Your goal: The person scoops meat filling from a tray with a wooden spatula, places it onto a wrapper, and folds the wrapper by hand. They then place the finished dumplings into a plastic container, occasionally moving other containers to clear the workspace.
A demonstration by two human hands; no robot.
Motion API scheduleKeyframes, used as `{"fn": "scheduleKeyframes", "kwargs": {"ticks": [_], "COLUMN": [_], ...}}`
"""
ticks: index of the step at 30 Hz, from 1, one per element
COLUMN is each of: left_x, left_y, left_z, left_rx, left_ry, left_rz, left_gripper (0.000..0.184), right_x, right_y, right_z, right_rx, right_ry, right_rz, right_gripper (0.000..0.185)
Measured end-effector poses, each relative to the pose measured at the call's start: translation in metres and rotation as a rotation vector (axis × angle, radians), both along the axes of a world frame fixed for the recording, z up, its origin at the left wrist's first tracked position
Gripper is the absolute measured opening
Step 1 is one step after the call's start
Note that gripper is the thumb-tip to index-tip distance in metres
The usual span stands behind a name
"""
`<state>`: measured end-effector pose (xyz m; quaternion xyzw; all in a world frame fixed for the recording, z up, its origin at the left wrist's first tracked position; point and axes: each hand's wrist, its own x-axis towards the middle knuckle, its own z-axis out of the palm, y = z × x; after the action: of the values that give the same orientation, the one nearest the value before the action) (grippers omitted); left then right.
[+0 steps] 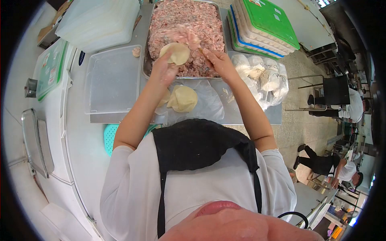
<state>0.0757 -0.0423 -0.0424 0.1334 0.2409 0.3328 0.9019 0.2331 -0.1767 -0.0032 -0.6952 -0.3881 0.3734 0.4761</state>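
Observation:
My left hand [165, 72] holds a round, pale dumpling wrapper [179, 54] over the near part of a metal tray [145, 69] of pinkish minced meat filling [169, 20]. Just right of it, my right hand [217, 63] is closed on a thin stick-like tool [200, 50], mostly hidden by the fingers. A blurred lump of filling shows near the tool's end, between the hands; whether it sits on the tool I cannot tell. More wrappers [184, 99] lie in a loose pile on clear plastic [211, 106], between the tray and my body.
An open clear plastic container [112, 80] stands left of the tray, with stacked translucent containers [96, 24] behind it. Green-lidded boxes [269, 20] and a bag of white rounds [263, 78] stand right. Two people [345, 170] are farther right.

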Motion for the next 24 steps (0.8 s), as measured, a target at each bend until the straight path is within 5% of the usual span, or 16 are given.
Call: {"fn": "scheduleKeyframes", "kwargs": {"ticks": [3, 5, 6, 8, 11, 21, 24], "left_x": [0.012, 0.005, 0.003, -0.001, -0.001, -0.001, 0.006], "left_y": [-0.011, -0.009, -0.008, -0.004, 0.004, 0.003, 0.009], "left_z": [0.04, 0.06, 0.058, 0.048, 0.021, 0.043, 0.038], "left_rx": [0.13, -0.042, -0.04, 0.048, 0.061, 0.037, 0.01], "left_ry": [-0.03, -0.312, -0.312, -0.161, -0.122, -0.055, 0.023], "left_rz": [0.04, -0.022, -0.023, 0.013, 0.058, 0.079, 0.149], "left_gripper": [0.044, 0.065, 0.065, 0.083, 0.083, 0.08, 0.072], "right_x": [-0.014, -0.018, -0.015, -0.002, 0.0, -0.019, -0.02], "right_y": [0.004, 0.001, -0.004, -0.021, -0.041, -0.043, -0.036], "right_z": [-0.004, -0.021, -0.017, 0.0, 0.033, 0.076, 0.047], "right_rx": [0.119, 0.458, 0.46, 0.285, -0.055, -0.096, 0.167], "right_ry": [0.018, -0.556, -0.557, -0.808, -1.091, -1.208, -1.094], "right_rz": [0.023, -0.052, -0.054, 0.149, 0.245, 0.26, 0.264], "right_gripper": [0.035, 0.031, 0.031, 0.024, 0.023, 0.023, 0.024]}}
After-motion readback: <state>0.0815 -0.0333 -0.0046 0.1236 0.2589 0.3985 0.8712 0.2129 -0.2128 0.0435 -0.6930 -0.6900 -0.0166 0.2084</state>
